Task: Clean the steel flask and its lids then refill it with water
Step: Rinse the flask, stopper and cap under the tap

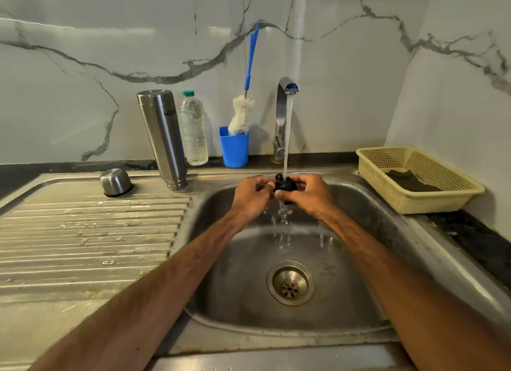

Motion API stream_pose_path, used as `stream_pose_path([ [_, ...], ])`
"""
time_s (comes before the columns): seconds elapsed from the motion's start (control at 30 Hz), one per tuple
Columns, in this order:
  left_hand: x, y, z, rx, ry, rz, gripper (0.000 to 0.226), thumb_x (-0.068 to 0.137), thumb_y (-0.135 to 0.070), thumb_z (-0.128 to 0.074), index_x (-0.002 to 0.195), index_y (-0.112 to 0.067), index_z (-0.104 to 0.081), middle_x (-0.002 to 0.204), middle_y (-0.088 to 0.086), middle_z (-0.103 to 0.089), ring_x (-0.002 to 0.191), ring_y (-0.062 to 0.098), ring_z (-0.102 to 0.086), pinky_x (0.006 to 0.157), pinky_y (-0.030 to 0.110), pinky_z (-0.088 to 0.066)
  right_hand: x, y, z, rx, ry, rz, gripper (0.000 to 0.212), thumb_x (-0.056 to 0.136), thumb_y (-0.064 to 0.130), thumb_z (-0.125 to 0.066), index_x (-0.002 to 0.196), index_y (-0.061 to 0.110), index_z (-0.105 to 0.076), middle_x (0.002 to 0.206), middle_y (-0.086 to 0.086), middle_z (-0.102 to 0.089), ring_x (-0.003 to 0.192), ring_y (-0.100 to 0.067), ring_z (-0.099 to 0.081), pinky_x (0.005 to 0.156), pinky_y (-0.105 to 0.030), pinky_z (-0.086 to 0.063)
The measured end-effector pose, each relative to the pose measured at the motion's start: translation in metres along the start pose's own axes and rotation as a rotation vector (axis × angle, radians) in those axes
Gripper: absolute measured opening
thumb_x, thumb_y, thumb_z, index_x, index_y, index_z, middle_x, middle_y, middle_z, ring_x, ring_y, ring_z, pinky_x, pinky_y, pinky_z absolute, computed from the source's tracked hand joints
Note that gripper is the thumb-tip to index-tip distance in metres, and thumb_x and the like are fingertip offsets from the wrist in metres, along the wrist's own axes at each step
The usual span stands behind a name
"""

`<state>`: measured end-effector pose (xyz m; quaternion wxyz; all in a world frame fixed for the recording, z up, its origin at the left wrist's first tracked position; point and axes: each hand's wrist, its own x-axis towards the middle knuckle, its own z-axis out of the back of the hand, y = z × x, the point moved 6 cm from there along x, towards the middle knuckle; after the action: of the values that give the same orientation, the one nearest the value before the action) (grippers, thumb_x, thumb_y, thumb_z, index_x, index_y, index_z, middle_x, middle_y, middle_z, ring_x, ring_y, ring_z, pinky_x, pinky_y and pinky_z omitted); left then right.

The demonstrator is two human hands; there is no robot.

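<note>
Where the sink drops to its drain, the left hand and right hand pinch the black lid under the running tap; beyond, the flask stands inverted on the drainboard near its cap, before a marble wall.

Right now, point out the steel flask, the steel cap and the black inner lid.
steel flask (163, 138), head view, middle of its upside-down body.
steel cap (116, 181), head view, its rounded side.
black inner lid (286, 185), head view, its upper part.
</note>
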<state>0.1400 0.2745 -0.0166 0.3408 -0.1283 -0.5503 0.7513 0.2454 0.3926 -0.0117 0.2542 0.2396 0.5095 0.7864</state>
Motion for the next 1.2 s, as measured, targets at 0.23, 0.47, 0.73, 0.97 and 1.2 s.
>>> stream_pose_path([
  [0.23, 0.000, -0.005, 0.002, 0.018, -0.014, -0.020, 0.025, 0.103, -0.031, -0.059, 0.098, -0.016, -0.078, 0.089, 0.000, -0.077, 0.085, 0.014, -0.073, 0.080, 0.027, -0.059, -0.013, -0.004, -0.020, 0.446, 0.259, -0.291, 0.039, 0.096, 0.023, -0.065, 0.126, -0.001, -0.060, 0.113, -0.020, -0.071, 0.099, -0.032, -0.073, 0.077, -0.038, -0.063],
  [0.47, 0.006, -0.028, 0.014, 0.383, -0.114, -0.100, 0.042, 0.097, -0.044, -0.066, 0.076, -0.010, -0.078, 0.061, 0.002, -0.071, 0.053, 0.009, -0.067, 0.055, 0.022, -0.054, -0.028, 0.001, -0.039, 0.837, 0.466, -0.549, 0.049, 0.094, 0.033, -0.049, 0.123, -0.006, -0.056, 0.093, -0.025, -0.069, 0.064, -0.021, -0.062, 0.045, -0.022, -0.047],
  [0.73, -0.001, -0.048, 0.002, 0.606, -0.109, -0.178, 0.044, 0.099, -0.040, -0.062, 0.069, -0.009, -0.066, 0.057, 0.003, -0.063, 0.052, 0.016, -0.062, 0.048, 0.023, -0.048, -0.034, 0.006, -0.047, 0.839, 0.362, -0.610, 0.038, 0.095, 0.036, -0.029, 0.078, 0.009, -0.050, 0.058, -0.004, -0.051, 0.039, -0.010, -0.039, 0.033, -0.016, -0.022],
  [0.97, -0.010, -0.060, -0.001, 0.676, -0.174, -0.208, 0.044, 0.101, -0.036, -0.054, 0.064, -0.013, -0.051, 0.059, 0.003, -0.056, 0.054, 0.015, -0.053, 0.053, 0.025, -0.042, -0.032, 0.010, -0.040, 0.683, 0.268, -0.498, 0.047, 0.096, 0.040, -0.027, 0.065, 0.013, -0.051, 0.051, -0.002, -0.050, 0.038, -0.009, -0.032, 0.036, -0.016, -0.019],
  [1.2, -0.009, -0.050, -0.002, 0.583, -0.156, -0.178, 0.040, 0.101, -0.032, -0.055, 0.067, -0.012, -0.053, 0.062, 0.006, -0.057, 0.055, 0.016, -0.051, 0.053, 0.024, -0.039, -0.030, 0.009, -0.040, 0.602, 0.267, -0.432, 0.054, 0.098, 0.045, -0.026, 0.066, 0.012, -0.053, 0.053, -0.004, -0.052, 0.040, -0.009, -0.030, 0.037, -0.016, -0.018],
])
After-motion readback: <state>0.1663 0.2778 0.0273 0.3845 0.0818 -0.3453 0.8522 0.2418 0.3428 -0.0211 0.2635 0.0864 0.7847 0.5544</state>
